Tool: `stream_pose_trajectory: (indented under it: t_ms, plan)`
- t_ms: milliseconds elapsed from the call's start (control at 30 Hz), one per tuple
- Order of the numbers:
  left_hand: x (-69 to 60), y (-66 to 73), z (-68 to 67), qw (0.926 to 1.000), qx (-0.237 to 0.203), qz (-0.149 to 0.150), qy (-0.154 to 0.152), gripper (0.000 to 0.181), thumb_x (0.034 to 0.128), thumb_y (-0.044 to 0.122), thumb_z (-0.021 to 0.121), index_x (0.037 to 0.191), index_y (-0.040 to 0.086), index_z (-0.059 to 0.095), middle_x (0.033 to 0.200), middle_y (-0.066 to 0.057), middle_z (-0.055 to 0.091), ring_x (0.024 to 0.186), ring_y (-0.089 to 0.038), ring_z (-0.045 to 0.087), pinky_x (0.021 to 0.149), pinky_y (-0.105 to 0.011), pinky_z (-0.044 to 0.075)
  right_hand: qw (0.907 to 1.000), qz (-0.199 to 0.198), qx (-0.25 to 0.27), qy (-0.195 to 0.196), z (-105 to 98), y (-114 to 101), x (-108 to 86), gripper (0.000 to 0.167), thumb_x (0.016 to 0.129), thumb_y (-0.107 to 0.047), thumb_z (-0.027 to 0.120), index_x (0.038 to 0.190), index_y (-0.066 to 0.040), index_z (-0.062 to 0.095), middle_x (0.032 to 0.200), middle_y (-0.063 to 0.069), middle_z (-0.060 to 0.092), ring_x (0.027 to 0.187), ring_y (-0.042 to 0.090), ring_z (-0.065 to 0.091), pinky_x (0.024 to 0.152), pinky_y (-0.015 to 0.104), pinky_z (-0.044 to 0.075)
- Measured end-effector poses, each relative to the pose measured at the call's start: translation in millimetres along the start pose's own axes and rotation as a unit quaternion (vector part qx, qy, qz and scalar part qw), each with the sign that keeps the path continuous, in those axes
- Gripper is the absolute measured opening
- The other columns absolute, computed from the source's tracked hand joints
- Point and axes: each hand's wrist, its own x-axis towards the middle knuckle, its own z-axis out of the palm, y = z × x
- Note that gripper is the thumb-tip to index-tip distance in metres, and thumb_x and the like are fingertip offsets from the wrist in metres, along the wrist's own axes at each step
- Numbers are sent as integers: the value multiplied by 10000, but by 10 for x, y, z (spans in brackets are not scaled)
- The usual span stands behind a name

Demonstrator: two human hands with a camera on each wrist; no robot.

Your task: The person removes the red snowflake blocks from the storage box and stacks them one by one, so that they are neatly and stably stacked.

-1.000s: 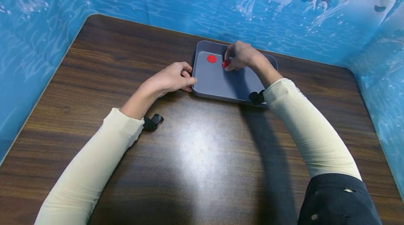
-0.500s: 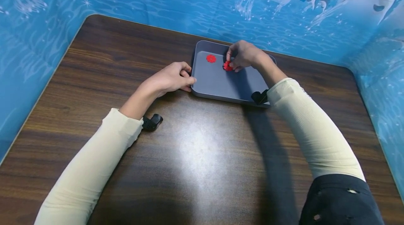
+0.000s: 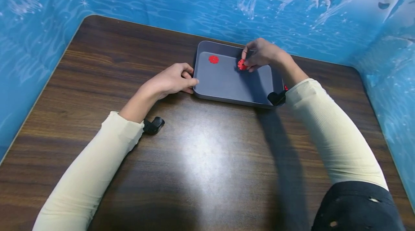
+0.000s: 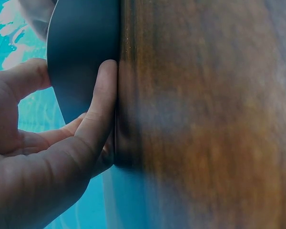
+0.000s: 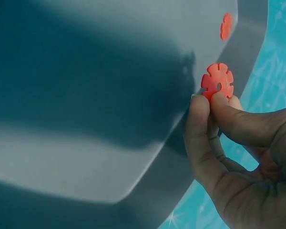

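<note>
In the head view my right hand [image 3: 262, 54] is over the back of a shallow grey tray [image 3: 223, 83]. Its thumb and fingers pinch a red notched plastic disc, a snowflake-style building piece [image 5: 218, 81], which stands on edge in the right wrist view. A second red notched disc [image 3: 213, 59] lies flat in the tray's back left part. At the tray's front left corner is my left hand [image 3: 176, 78]. Up close in the left wrist view, its thumb [image 4: 105, 88] lies along the tray's outer wall, and another fingertip touches the rim, holding the corner.
A small red thing [image 3: 286, 87] shows just past the tray's right edge, mostly hidden by the right sleeve [image 3: 330, 130]. The tray stands near the back edge of a dark wooden table [image 3: 129, 50]. Behind it hangs a blue sea-print cloth [image 3: 178, 4].
My right hand has moved right along the back of the tray with the red disc, now turned to show more of its face. The left hand keeps its place at the corner.
</note>
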Motion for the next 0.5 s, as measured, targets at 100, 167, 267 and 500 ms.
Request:
stream_pose_trajectory:
  t_ms: [100, 167, 267, 500]
  plan:
    - [-1, 0, -4, 10000, 3, 9, -1, 659, 1126, 173, 567, 1664, -45, 256, 1309, -193, 536, 1274, -405, 685, 1155, -463, 566, 10000, 47, 66, 8, -78, 56, -40, 172, 1059, -24, 655, 1219, 14, 605, 945, 64, 698, 710, 84, 744, 748, 277, 689]
    - [3, 1, -4, 10000, 11, 18, -7, 659, 1126, 174, 567, 1663, -48, 256, 1317, -196, 536, 1272, -407, 684, 1151, -462, 569, 9999, 69, 75, 13, -140, 105, -67, 181, 1064, -27, 647, 1234, 14, 601, 922, 44, 714, 717, 88, 752, 754, 281, 690]
    - [10, 1, -1, 10000, 6, 29, -7, 662, 1125, 174, 568, 1664, -50, 254, 1302, -191, 534, 1272, -407, 684, 1150, -462, 570, 9999, 116, 58, 7, -238, 188, -121, 191, 1076, -38, 630, 1254, 17, 588, 927, 34, 737, 733, 94, 766, 769, 287, 692]
    - [14, -5, 3, 10000, -50, 29, 0, 665, 1122, 167, 575, 1663, -50, 255, 1211, -152, 531, 1272, -395, 682, 1146, -462, 574, 9994, 264, -221, 45, -473, 412, -263, 232, 1096, -87, 612, 1300, 13, 568, 952, 25, 768, 767, 88, 787, 766, 270, 683]
